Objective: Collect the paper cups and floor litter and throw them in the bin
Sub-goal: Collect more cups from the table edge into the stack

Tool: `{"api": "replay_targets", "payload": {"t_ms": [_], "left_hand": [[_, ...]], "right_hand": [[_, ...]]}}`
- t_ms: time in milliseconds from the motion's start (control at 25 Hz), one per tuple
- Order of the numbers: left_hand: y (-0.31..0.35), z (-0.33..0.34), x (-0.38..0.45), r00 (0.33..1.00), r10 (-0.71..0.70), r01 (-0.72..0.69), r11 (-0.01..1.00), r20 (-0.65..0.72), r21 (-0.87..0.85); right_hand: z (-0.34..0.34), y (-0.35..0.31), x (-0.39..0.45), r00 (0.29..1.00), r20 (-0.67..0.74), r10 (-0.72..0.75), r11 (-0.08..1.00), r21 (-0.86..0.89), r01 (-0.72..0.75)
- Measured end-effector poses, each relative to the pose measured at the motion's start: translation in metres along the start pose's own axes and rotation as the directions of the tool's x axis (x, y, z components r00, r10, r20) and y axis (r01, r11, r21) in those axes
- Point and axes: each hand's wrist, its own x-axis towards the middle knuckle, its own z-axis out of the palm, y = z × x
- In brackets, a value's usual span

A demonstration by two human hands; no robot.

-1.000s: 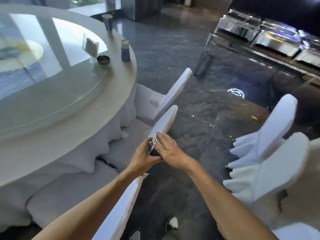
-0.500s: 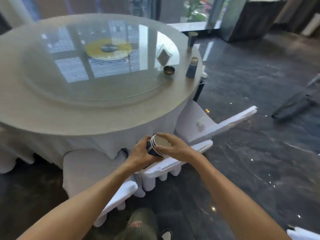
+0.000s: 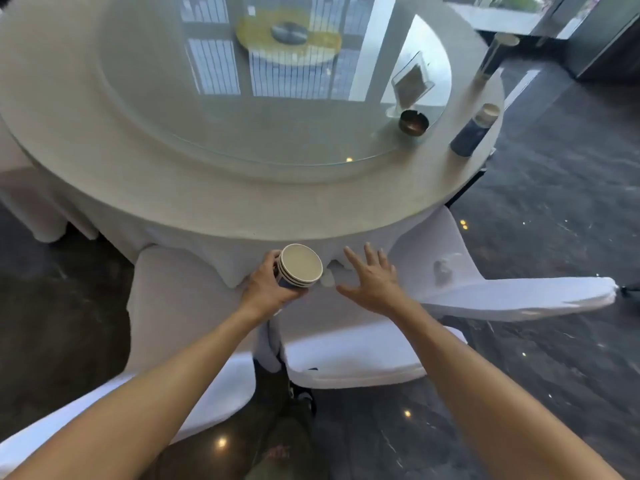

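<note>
Blue-and-white nested paper cups are sitting in our left hand, whose grip is wrapping closed around the stack's side, mouths tilted up toward us, just below the near edge of the round white-clothed desk. Our right hand is hovering beside the stack with fingers spread wide, its grip holding nothing. Two more blue paper cup stacks are standing near the desk's right rim, beside a small dark round ashtray resting on the glass turntable. White-covered chairs are standing below our arms.
</note>
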Motion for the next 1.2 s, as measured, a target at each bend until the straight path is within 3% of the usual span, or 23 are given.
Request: {"api": "replay_targets", "payload": {"t_ms": [520,800,1080,1200], "left_hand": [[-0.088,0.094,0.086,0.966,-0.253,0.252,0.967,-0.061,-0.028],[-0.128,0.13,0.116,0.947,-0.306,0.301,0.952,-0.099,-0.064],[-0.15,0.153,0.102,0.926,-0.374,0.37,0.926,-0.054,-0.076],[-0.13,0.156,0.094,0.923,-0.383,0.382,0.924,-0.028,-0.03]], "right_hand": [[0.116,0.082,0.192,0.914,0.406,-0.025,0.984,-0.151,0.094],[0.198,0.096,0.275,0.868,0.48,-0.122,0.964,-0.152,0.22],[0.253,0.121,0.262,0.85,0.521,-0.08,0.938,-0.249,0.241],[0.231,0.131,0.233,0.852,0.52,-0.056,0.986,-0.108,0.13]]}}
